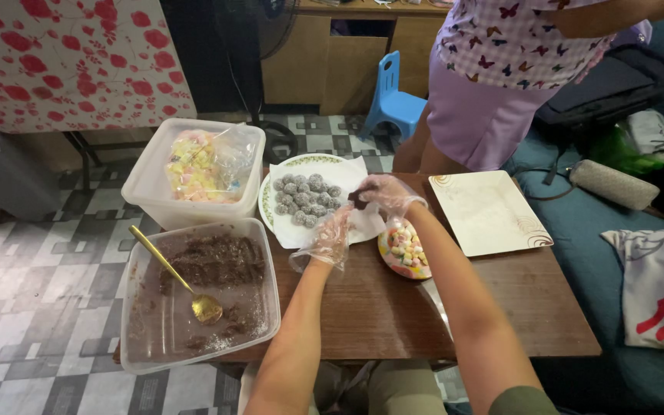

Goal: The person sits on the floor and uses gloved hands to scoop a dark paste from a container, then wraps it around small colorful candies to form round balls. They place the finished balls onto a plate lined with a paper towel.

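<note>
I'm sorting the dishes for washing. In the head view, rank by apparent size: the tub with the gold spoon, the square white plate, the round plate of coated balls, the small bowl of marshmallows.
1. Tub with the gold spoon, though it is nearest the camera.
2. Square white plate and round plate: too alike to rank.
3. Small bowl of marshmallows.

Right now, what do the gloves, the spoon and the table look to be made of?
Gloves on the left hand and right hand: thin clear plastic, crinkled and loose. Spoon: probably metal, shiny gold finish. Table: dark brown wood or wood-look laminate, grain lines visible.
</note>
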